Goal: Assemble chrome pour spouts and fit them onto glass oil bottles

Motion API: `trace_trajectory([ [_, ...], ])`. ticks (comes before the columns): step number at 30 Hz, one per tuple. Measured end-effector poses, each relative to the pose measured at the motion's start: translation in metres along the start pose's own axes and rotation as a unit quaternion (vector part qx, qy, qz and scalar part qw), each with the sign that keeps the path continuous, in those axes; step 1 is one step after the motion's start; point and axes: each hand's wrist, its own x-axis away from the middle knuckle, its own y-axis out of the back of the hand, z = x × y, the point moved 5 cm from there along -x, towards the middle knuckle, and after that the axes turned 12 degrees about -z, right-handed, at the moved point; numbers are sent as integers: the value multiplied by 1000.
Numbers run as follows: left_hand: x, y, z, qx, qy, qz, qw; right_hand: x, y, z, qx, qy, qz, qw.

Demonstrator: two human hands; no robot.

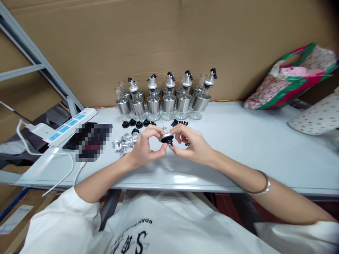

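Both hands meet over the bench (238,144), near its front edge; the left hand (148,144) has its grip closed on a pourer top (167,136), thumb low against the black ribbed stopper and fingers up at the silver collar; the right hand (192,146) grasps the same piece from the other side with thumb and fingertips, its remaining fingers curled; the pourer top is thus raised between the two hands, slightly tilted, stopper downward.

Just beyond the left hand lie loose black stoppers (139,125), with a heap of silver metal parts (124,143) partly hidden by that hand; small black levers (174,122) lie just past the right hand, some of them covered by it.

Farther back, glass bottles (168,103) with metal bands stand upright near the cardboard (106,38); five in front carry pourers with black levers, while the leftmost front one has a bare neck; a power strip (79,120) sits at the left, a patterned bag (278,84) at the right.
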Motion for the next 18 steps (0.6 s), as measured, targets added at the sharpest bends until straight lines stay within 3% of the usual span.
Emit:
trace_trajectory([
  [8, 3, -2, -2, -22, -51, 37, 998, -2, 6, 6, -16, 45, -10, 999],
  [13, 5, -8, 3, -44, -43, 112, 992, -1, 9, 5, -5, 78, -40, 996],
  [18, 12, -9, 12, -45, -34, 138, 989, -2, 6, -1, 3, 54, -3, 999],
])
